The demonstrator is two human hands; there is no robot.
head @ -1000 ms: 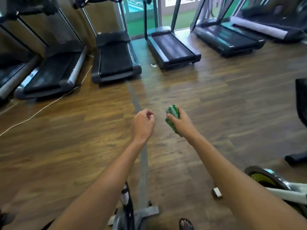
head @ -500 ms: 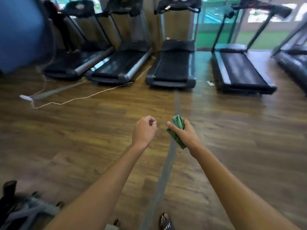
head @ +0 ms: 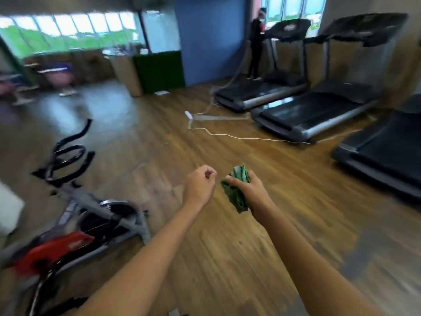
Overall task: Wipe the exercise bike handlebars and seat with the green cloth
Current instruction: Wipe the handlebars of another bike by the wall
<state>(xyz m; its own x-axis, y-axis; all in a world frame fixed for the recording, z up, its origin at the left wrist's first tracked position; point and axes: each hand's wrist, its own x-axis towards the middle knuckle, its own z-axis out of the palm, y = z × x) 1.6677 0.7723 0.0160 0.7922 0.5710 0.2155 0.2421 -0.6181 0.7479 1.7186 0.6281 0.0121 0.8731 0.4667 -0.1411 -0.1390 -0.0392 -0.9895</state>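
Carrying the green cloth [head: 237, 190] bunched in my right hand [head: 249, 190], fingers wrapped round it, I am at the approach step: nothing on the exercise bike [head: 75, 224] is being wiped at this moment. My left hand [head: 199, 184] is beside the right, clenched into a loose fist with nothing in it. Both hands hang out in front of me over the wooden floor [head: 227, 247], well apart from the bike.

The bike sits low on my left, smeared by motion blur. Its black handlebars [head: 66, 160] curl up at the far end; I cannot make out the seat with any certainty in the blur near the bottom corner.

What the next move calls for, as I judge it, is stepping toward the bike, bringing my right hand across to the handlebars and pressing the cloth round the grips, perhaps steadying the frame with my free left hand.

Compared with half a second ago, my view has swung left: the row of treadmills [head: 307, 115] that filled the top of the scene now sits to the right, a blue wall [head: 209, 37] is ahead, and the bike is much more fully in sight. My hands have kept the same pose and the same hold on the cloth.
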